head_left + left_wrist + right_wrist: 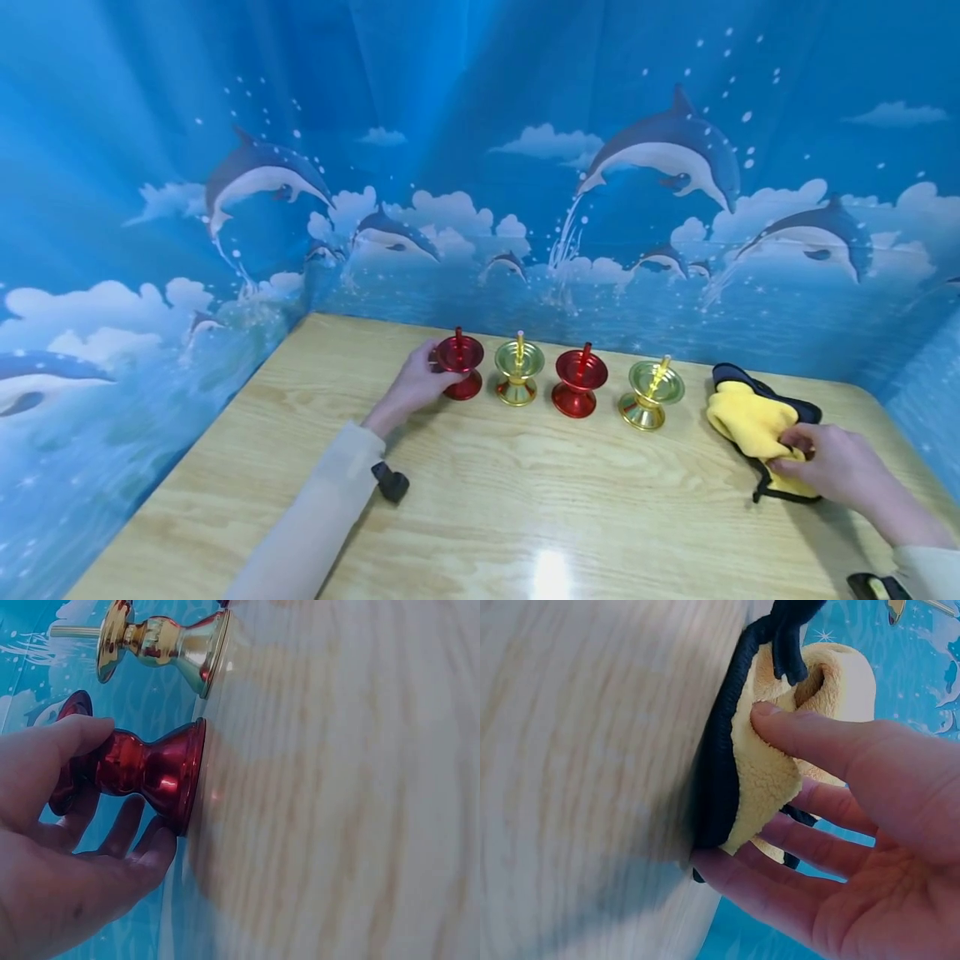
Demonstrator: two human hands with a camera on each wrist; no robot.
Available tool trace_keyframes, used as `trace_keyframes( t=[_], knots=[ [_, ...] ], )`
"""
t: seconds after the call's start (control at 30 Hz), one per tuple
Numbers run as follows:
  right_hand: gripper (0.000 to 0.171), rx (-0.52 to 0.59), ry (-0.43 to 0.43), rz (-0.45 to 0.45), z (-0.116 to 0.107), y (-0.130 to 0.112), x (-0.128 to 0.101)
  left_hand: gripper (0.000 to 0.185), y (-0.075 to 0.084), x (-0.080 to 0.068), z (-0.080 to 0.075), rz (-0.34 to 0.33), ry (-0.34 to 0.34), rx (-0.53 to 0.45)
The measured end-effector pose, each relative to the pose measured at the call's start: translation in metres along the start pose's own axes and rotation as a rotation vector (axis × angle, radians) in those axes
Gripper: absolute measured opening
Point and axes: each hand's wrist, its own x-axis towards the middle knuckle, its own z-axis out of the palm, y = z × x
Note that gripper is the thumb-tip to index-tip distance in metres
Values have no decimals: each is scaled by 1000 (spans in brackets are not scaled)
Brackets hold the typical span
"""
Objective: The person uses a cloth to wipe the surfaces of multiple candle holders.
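Between left-hand fingers (112,832), red candlestick (142,769); right-hand fingers (810,742) seemingly pinching cloth (769,776).

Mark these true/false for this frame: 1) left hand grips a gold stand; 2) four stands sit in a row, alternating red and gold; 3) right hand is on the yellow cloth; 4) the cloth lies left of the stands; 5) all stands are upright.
1) False. The left hand grips the leftmost red stand, thumb and fingers around its stem.
2) True. Red, then gold stand, second red stand, second gold stand.
3) True. The right hand pinches the yellow cloth.
4) False. It lies to the right of them, on the wooden table.
5) True. All four rest on their bases.
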Motion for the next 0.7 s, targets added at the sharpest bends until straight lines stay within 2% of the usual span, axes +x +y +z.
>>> trace_keyframes(
  t=[0.33,0.5,0.6,0.7],
  knots=[
    [41,0,24,3,2,1,-1,56,-3,-7,-9,-25,13,18],
    [38,-22,42,11,1,3,-1,60,-4,-10,-13,-5,-15,18],
    [40,-51,48,13,0,6,-4,57,-7,-21,-21,14,-40,64],
    [47,-84,60,11,-2,9,-12,54,-9,-41,-30,60,-70,168]
  ],
)
